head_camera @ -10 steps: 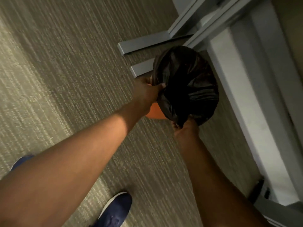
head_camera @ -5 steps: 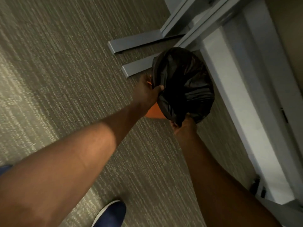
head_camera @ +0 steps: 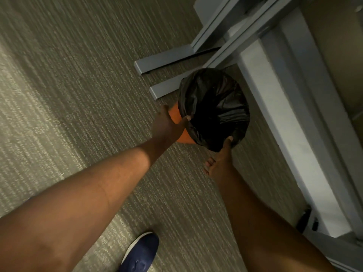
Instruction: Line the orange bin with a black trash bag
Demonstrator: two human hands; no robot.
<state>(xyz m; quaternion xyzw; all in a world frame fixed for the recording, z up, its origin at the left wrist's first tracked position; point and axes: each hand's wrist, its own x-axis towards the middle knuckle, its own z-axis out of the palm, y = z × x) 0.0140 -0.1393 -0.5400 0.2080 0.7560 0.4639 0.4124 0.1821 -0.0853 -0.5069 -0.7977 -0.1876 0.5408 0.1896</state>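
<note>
Left hand [head_camera: 169,122]: half a second ago it pinched the bag's edge high at the rim; now it sits lower, palm flat on the bare side of the orange bin [head_camera: 181,132], thumb hooked over the bag's hem. Fingers loosely curved, steadying more than gripping.

Black trash bag [head_camera: 214,107]: its skirt now reaches further down the bin's near side than before, so the cuff looks nearly seated. Glossy, wrinkled, dark hollow at centre; only an orange crescent shows at lower left.

Right hand [head_camera: 220,161]: drawn down, fingertips up under the bag's near edge, probably pinching it, though shadow hides the contact.

The bin stands on carpet, beside a grey desk foot [head_camera: 167,89].
</note>
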